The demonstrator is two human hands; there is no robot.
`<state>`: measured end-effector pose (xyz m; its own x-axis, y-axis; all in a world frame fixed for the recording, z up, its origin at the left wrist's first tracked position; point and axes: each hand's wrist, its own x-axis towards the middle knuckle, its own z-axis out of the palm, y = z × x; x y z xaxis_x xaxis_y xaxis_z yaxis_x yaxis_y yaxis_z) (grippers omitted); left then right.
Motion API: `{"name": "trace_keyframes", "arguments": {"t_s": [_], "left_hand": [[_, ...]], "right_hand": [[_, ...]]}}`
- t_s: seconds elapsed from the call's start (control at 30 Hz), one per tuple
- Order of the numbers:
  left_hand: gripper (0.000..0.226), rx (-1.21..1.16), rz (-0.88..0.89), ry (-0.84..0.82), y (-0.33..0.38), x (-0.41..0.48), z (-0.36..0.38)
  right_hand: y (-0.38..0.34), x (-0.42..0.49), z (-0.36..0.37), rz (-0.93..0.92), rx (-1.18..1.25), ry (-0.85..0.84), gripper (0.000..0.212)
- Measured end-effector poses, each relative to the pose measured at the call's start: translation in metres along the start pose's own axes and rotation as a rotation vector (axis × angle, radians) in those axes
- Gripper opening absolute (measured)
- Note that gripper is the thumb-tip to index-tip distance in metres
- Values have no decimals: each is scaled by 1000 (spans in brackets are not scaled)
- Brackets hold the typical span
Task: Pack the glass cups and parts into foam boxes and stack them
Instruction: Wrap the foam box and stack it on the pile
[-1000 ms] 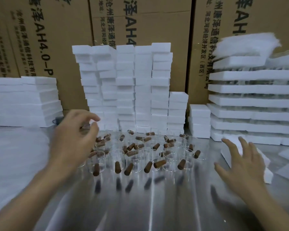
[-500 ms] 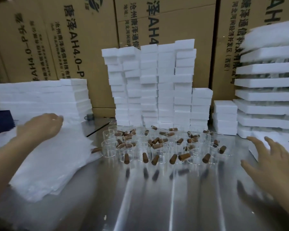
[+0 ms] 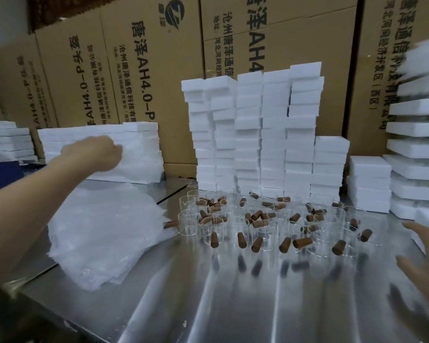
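Left hand (image 3: 102, 151) at 10 o'clock, fingers curled on a foam sheet (image 3: 134, 157). Right hand (image 3: 424, 258) at 4 o'clock, fingers spread, empty. Glass cups (image 3: 258, 226) with brown stoppers (image 3: 302, 242) cluster mid-surface (image 3: 208, 305); foam boxes (image 3: 255, 134) stacked at 12 o'clock.

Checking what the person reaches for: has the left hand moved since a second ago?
Yes. The left hand has gone from above the clear glass cups leftward to the low stack of white foam sheets, closed on the top sheet.

Steel table (image 3: 233, 305), glass cups (image 3: 263, 233), foam boxes (image 3: 255, 134)
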<state>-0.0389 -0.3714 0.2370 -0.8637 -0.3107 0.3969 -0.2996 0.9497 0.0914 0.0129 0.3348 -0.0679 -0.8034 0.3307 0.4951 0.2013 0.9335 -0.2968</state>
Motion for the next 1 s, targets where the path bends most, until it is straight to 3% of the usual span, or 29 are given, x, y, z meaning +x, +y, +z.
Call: {"name": "trace_keyframes", "arguments": {"t_s": [0.2,0.37,0.5,0.57,0.67,0.7,0.8,0.9,1.0], "left_hand": [[56,-128,349,323,94,-72,-51],[58,-398,692,351,168,-169,-54],[44,-468,885,315,209,-249,-2],[39,-408,968,167,225,-285,39],[61,-214,1025,-308,245,-323,95],[67,-206,1031,-359,249,-329,107],[66,-384,1106,-257,263,-324,124],[62,-456,1266,-469,279,-312,127],[67,-365,1318,-586,290,-301,137]], "right_hand": [[-78,-39,-79,131,-64,102,78],[-104,-50,-102,203,-146,36,73],[-103,-51,-103,170,-120,44,70],[-105,-52,-102,168,-96,36,67],[-106,-53,-98,122,-98,56,61],[-106,-52,-96,85,-83,91,58],[-110,-49,-84,-79,44,209,38],[-116,-49,-71,-118,230,113,40],[-113,-47,-62,-128,199,-16,55]]}}
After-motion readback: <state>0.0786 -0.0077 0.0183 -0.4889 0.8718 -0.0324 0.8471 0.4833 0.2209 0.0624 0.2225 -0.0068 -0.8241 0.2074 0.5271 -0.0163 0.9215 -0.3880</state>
